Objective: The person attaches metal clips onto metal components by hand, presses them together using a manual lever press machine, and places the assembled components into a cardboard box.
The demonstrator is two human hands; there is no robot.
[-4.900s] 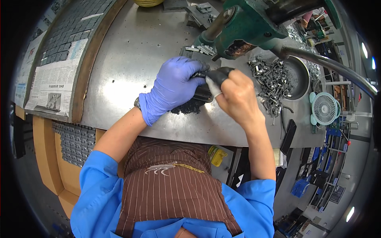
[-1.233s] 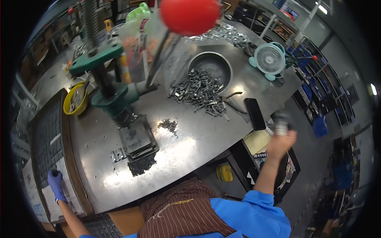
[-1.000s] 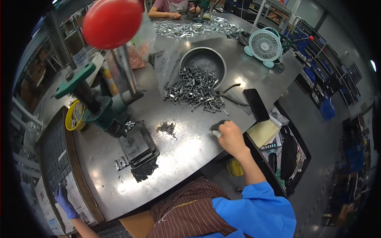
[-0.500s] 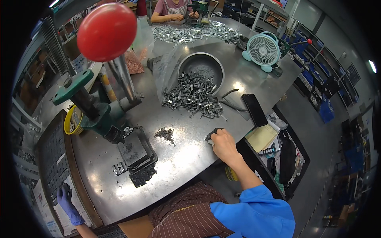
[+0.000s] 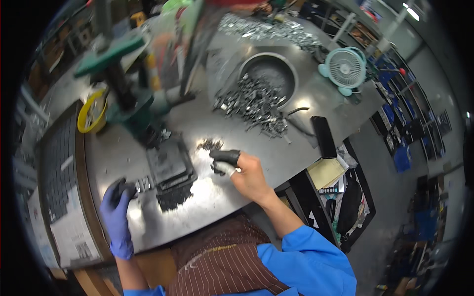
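My left hand [image 5: 117, 213], in a blue glove, rests on the steel bench [image 5: 217, 197] at the left. Its fingers curl around a small dark object [image 5: 121, 187], beside a row of small metal pieces [image 5: 143, 183]. My right hand [image 5: 248, 173] is bare, with a black cover on the index finger and a white one on the thumb. Finger and thumb are pinched together just below a small heap of dark parts [image 5: 212, 144]; I see nothing between them. A black fixture plate [image 5: 168, 165] lies between my hands.
A green bench press [image 5: 129, 101] stands behind the plate, blurred. A big pile of metal parts [image 5: 253, 102] spills from a steel bowl [image 5: 289, 74]. A black phone [image 5: 323, 136], a teal fan [image 5: 345, 66], a yellow tape roll [image 5: 91, 111] and a gridded tray [image 5: 58, 163] surround them.
My right hand came in from the bench's right edge to the small heap of dark parts. My gloved left hand moved from the far left tray up onto the bench.
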